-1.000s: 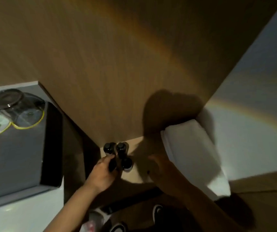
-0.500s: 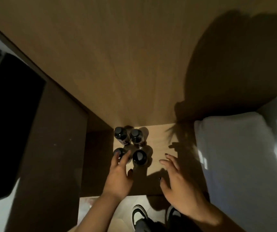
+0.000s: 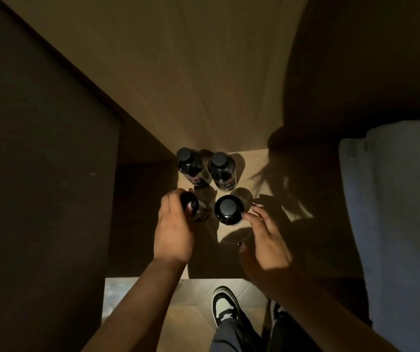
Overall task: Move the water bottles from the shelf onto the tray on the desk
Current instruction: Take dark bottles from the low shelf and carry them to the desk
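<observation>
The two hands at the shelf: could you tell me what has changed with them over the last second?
The left hand has curled round the near-left bottle, which its fingers only rested on half a second ago. The right hand has moved in from the side, its fingertips now at the near-right bottle without gripping it. All four bottles remain on the shelf, the two rear bottles untouched.

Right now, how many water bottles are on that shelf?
4 dark-capped clear plastic water bottles, in a square: back left, back right, front left gripped by the left hand, front right touched by the right hand. None looks hidden.
</observation>
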Available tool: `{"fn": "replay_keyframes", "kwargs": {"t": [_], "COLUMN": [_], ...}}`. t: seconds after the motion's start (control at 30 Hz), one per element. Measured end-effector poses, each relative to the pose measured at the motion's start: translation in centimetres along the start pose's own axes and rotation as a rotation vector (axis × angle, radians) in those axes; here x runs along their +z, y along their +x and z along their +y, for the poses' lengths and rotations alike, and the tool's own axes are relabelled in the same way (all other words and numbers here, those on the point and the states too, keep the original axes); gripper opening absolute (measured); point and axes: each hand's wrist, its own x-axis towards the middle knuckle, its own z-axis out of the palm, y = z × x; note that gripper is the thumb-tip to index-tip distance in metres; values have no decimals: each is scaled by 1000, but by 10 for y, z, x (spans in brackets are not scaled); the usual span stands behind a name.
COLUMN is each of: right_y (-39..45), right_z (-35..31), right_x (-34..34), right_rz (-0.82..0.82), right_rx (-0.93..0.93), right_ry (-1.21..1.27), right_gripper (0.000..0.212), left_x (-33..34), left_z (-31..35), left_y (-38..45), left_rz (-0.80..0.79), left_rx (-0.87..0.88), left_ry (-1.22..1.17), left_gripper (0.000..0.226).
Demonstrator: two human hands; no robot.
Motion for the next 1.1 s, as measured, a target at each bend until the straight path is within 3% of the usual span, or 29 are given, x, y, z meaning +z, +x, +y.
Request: {"fn": "replay_keyframes", "kwargs": {"t": [0.2, 0.37, 0.5, 0.57, 0.7, 0.83, 1.0, 1.07, 1.1], "right_y": [-7, -10, 2, 10, 17, 1, -28, -39, -44], "right_z": [-14, -31, -57, -65, -66, -48, -12, -8, 3], "right_x": [-12, -32, -31, -22, -7, -6, -7, -16, -16], "right_rz": [84, 323, 193, 206, 47, -37, 88, 105, 208], "right_rx": [31, -191, -342, -374, -225, -144, -150, 12, -52], "right_ry": [-182, -264, 47, 120, 318, 475, 197, 313, 247], "right_gripper": [68, 70, 84, 91, 96, 69, 39, 18, 11], "left_x": [-25, -73, -102, -109, -109, -97, -73, -56, -46], "left_z": [13, 49, 71, 77, 89, 88, 64, 54, 48], "left_y": [-7, -24, -44, -48, -57, -57, -51, -46, -43], "left_rz": [138, 266, 414, 430, 365, 206, 120, 76, 36], "left_rx": [-50, 19, 229, 322, 384, 326, 249, 169, 140], "left_ry": [-93, -166, -263, -336, -508, -578, -578, -581, -563], "left_gripper": [37, 42, 44, 41, 38, 57, 51, 56, 63]}}
